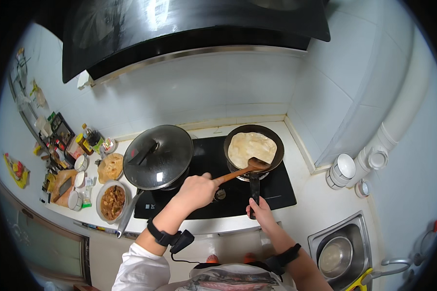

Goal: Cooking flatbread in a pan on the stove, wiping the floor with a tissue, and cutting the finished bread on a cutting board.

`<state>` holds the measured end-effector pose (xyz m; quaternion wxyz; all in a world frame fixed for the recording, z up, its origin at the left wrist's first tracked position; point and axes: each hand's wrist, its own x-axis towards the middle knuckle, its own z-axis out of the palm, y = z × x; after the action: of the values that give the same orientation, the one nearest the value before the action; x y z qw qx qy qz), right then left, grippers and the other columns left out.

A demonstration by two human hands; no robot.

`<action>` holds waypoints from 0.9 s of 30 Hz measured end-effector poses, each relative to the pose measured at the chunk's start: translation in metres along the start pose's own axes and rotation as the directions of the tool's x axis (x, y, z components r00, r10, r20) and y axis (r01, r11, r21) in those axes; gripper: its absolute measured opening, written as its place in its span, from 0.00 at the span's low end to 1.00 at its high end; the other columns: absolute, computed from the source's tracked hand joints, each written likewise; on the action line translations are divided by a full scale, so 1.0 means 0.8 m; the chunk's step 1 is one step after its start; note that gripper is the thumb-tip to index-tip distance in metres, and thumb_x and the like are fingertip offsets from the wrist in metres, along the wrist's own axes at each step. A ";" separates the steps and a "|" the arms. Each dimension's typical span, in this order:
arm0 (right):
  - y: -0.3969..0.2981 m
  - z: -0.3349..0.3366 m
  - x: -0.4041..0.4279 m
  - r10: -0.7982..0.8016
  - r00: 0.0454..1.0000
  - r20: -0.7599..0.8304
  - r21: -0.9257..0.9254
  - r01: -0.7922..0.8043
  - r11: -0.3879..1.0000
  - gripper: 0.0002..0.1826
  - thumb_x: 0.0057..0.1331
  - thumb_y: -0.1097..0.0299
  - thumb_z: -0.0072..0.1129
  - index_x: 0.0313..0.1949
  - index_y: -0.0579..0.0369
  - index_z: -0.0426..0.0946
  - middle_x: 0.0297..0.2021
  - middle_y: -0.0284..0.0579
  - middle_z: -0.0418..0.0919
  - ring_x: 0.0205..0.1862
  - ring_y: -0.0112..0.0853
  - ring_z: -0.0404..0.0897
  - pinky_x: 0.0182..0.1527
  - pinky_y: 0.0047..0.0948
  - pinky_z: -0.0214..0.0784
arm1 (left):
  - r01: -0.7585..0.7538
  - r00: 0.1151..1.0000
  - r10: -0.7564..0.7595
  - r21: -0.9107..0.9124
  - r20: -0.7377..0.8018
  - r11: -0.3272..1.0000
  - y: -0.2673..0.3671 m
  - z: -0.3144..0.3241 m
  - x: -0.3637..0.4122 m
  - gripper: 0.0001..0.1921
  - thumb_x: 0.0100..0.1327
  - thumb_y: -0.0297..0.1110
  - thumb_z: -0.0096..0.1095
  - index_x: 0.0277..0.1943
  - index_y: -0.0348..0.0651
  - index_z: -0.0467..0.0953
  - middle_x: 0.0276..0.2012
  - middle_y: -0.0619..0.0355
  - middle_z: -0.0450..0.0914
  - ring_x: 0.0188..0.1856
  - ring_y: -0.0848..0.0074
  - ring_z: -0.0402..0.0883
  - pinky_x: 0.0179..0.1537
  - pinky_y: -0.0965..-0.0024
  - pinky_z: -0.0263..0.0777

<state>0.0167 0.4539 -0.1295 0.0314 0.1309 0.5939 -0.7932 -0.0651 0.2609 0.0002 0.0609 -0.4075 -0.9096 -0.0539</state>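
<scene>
My left hand is closed around the handle of a wooden spatula. The spatula's blade lies in a dark frying pan, against the lower edge of a pale flatbread. My right hand grips the black pan handle, which points towards me. The pan stands over the right burner of a black glass gas hob. To its left, a large pan with a glass lid covers the other burner.
Left on the counter are a bowl of cooked food, a plate of flatbread, a cutting board with a knife and several bottles. At right stand stacked bowls and a sink holding a metal basin. A range hood hangs above.
</scene>
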 end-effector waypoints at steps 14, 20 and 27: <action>0.008 -0.002 0.002 -0.014 1.000 -0.004 -0.080 0.014 0.997 0.09 0.64 0.60 0.47 0.33 0.51 0.64 0.22 0.33 0.70 0.24 0.19 0.68 0.27 0.18 0.60 | 0.158 0.984 -0.142 0.167 -0.106 0.973 -0.032 0.064 0.039 0.16 0.56 0.32 0.49 0.48 0.44 0.73 0.25 0.49 0.73 0.22 0.62 0.76 0.24 0.64 0.71; 0.010 -0.002 0.005 -0.047 0.998 -0.034 -0.140 0.042 0.989 0.09 0.64 0.60 0.47 0.33 0.51 0.65 0.22 0.31 0.71 0.23 0.18 0.67 0.26 0.17 0.59 | 0.161 0.981 -0.147 0.110 -0.124 0.981 -0.008 0.051 0.064 0.16 0.58 0.32 0.47 0.49 0.46 0.71 0.27 0.47 0.73 0.23 0.59 0.77 0.24 0.63 0.72; 0.009 0.002 0.005 -0.045 0.998 -0.035 -0.061 0.043 0.997 0.10 0.63 0.61 0.48 0.30 0.53 0.65 0.19 0.32 0.71 0.21 0.18 0.66 0.25 0.18 0.57 | 0.097 0.995 -0.092 0.129 -0.045 0.987 0.002 0.079 0.105 0.19 0.52 0.27 0.48 0.50 0.43 0.70 0.26 0.47 0.74 0.23 0.60 0.77 0.24 0.63 0.72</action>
<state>0.0141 0.4507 -0.1368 0.0073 0.1311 0.6207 -0.7730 -0.1238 0.3331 -0.0494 0.1024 -0.3580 -0.9281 -0.0050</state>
